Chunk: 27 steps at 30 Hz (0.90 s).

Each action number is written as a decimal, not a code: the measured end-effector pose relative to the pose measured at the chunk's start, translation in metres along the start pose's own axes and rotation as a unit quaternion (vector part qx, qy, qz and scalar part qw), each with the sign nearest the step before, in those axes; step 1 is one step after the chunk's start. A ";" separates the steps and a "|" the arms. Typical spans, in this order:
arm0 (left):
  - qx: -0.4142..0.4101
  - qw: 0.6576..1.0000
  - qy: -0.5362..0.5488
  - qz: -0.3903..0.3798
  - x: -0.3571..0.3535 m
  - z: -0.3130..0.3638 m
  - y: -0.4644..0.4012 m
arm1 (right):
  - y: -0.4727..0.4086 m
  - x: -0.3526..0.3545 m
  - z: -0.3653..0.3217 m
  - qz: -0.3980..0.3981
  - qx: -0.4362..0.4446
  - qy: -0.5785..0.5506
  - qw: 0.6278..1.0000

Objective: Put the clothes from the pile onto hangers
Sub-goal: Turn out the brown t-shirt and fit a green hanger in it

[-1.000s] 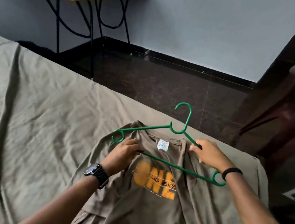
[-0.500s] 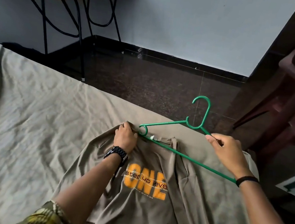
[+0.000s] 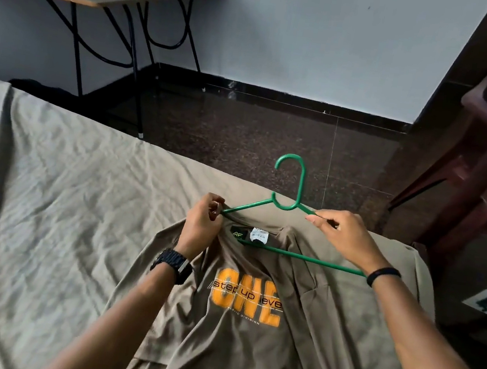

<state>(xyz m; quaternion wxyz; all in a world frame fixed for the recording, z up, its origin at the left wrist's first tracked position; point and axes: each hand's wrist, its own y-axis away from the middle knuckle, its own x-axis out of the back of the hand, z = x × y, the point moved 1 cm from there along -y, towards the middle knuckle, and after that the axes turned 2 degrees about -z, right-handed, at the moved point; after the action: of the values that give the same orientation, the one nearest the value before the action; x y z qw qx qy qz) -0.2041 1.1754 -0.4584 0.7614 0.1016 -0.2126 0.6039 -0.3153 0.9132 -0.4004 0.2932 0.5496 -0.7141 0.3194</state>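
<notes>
Green plastic hanger (image 3: 286, 204) is half in the brown T-shirt (image 3: 235, 324), which lies flat on the bed sheet (image 3: 45, 203). Left hand (image 3: 200, 225) pinches the collar w/ the hanger's left arm going under the cloth there. Right hand (image 3: 343, 234) pinches the hanger's right arm near the hook; that end and the bottom bar lie outside, on top of the shirt. Step in hand, I'd say: threading the hanger thru the neck. Next prob. needs the right shoulder pulled over the free end, collar stretched a bit, hook kept centred above the label (image 3: 259, 235).
</notes>
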 end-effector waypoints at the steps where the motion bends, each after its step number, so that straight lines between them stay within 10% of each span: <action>1: -0.017 1.000 -0.009 -0.010 0.005 0.001 0.000 | -0.004 -0.005 -0.008 -0.010 0.007 -0.006 1.000; 14: -0.099 0.958 -0.162 -0.214 0.087 -0.002 -0.041 | -0.044 -0.057 -0.073 -0.090 0.031 -0.003 0.995; 21: -0.076 0.987 -0.078 -0.120 0.077 -0.006 -0.053 | -0.025 -0.053 -0.061 0.164 0.168 0.019 0.972; 27: -0.079 0.990 -0.023 -0.116 0.074 0.000 -0.051 | 0.000 -0.095 -0.054 -0.178 0.084 0.153 0.969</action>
<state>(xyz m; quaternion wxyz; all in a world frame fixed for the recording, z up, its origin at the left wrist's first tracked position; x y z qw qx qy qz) -0.1417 1.2276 -0.4206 0.8271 0.0785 -0.2638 0.4901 -0.2903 1.0123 -0.4398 0.4033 0.6352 -0.5223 0.4013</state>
